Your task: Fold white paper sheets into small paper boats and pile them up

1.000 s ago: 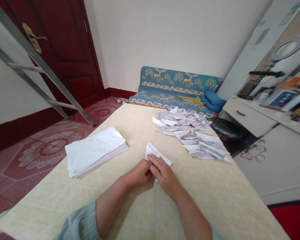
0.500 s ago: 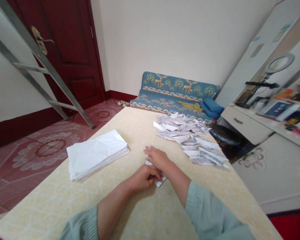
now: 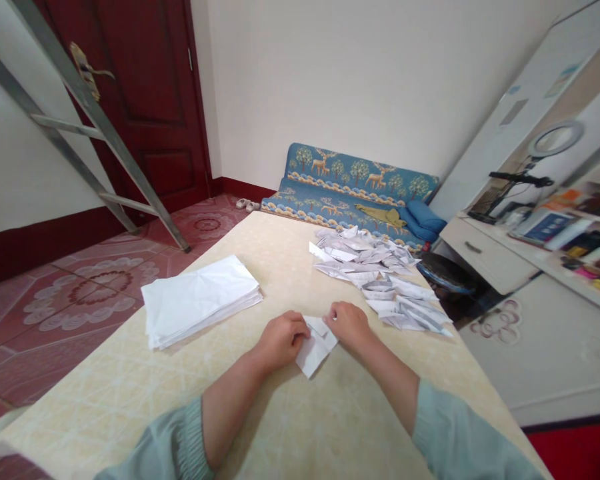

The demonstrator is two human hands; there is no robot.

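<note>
A small folded sheet of white paper (image 3: 314, 353) lies on the table before me, its creased flaps partly lifted. My left hand (image 3: 283, 339) grips its left edge, fingers curled and thumb hidden behind them. On the opposite side my right hand (image 3: 349, 323) pinches the upper right edge between fingertips. Left of my hands rests a neat stack of white paper sheets (image 3: 203, 293). Beyond my right hand, a loose heap of folded paper pieces (image 3: 365, 257) spreads along the table's right side.
The table (image 3: 155, 407) has a pale yellow patterned cover. Behind it stands a blue sofa (image 3: 350, 173) with a deer pattern. A metal ladder (image 3: 100, 127) leans at the left near a dark red door (image 3: 135, 87). On the right are a black stool (image 3: 443, 270) and a white cabinet (image 3: 555, 347).
My right hand has moved off the top of the paper to its right edge. My left hand has shifted left. The folded paper now shows opened wider between both hands.
</note>
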